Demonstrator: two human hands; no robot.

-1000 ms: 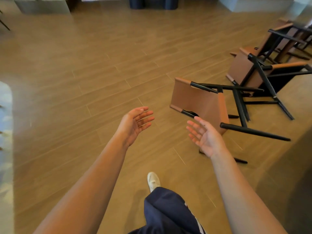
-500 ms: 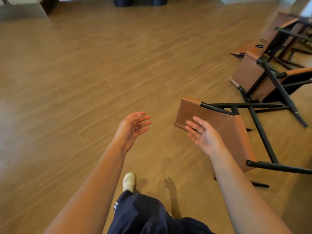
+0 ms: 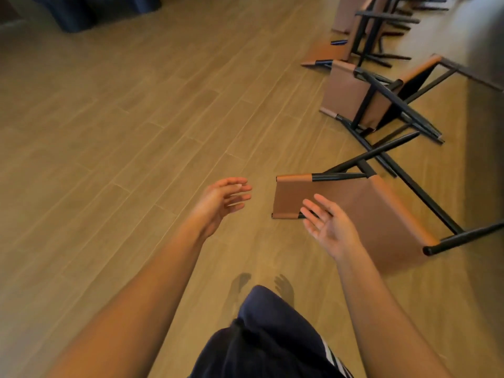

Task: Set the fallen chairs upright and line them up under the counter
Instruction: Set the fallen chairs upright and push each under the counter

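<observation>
Floor point(image 3: 109, 132): light brown wood-look planks running diagonally, filling most of the view.
Nearest chair point(image 3: 362, 203): tan leather seat and back on a black metal tube frame; lies tipped on its side on the floor, right of centre, back panel toward the hands, legs pointing right and up-right.
Second chair point(image 3: 346, 91): same tan leather and black frame; also fallen, just beyond the nearest chair, their black legs crossing in the view.
Far chairs point(image 3: 327, 51): more tan-and-black chairs toppled at the upper right, frames overlapping; blurred, number not clear.
Grey mass point(image 3: 485, 36): blurred surface along the right edge, beside the fallen chairs; cannot tell what it is.
Navy garment point(image 3: 267, 339): dark blue cloth with white stripes on the person's leg, bottom centre.
Dark blue object point(image 3: 95, 9): bulky shape at the upper left, cropped by the frame.
Left hand point(image 3: 221, 203): held out over bare floor just left of the nearest chair's back panel; fingers extended and loosely spread, holding nothing.
Right hand point(image 3: 330, 227): palm turned inward, fingers straight and spread, overlapping the near edge of the chair's back panel in the view; contact cannot be told; nothing gripped.
Hand shadows point(image 3: 240, 282): two faint shapes on the floor, just above the garment.
</observation>
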